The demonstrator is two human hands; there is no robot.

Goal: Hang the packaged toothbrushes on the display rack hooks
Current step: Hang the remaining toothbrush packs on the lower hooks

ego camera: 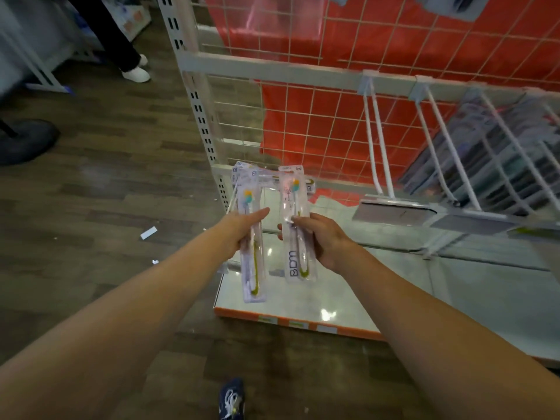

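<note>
Shop aisle, wood floor, white rack (272, 71) with wire grid over red backing: packs in hand, none yet hung by these hands.
Left hand (242, 230) grips a stack of packs (253, 237), fingers partly hidden behind them; right hand (321, 237) pinches a single pack (295, 225) upright, just beside the stack, above the low shelf (348, 301). Hooks (375, 140) stand to the right, the near pair bare. Step judged: separating one pack. Next: carry it right, thread its top hole onto a hook tip.
</note>
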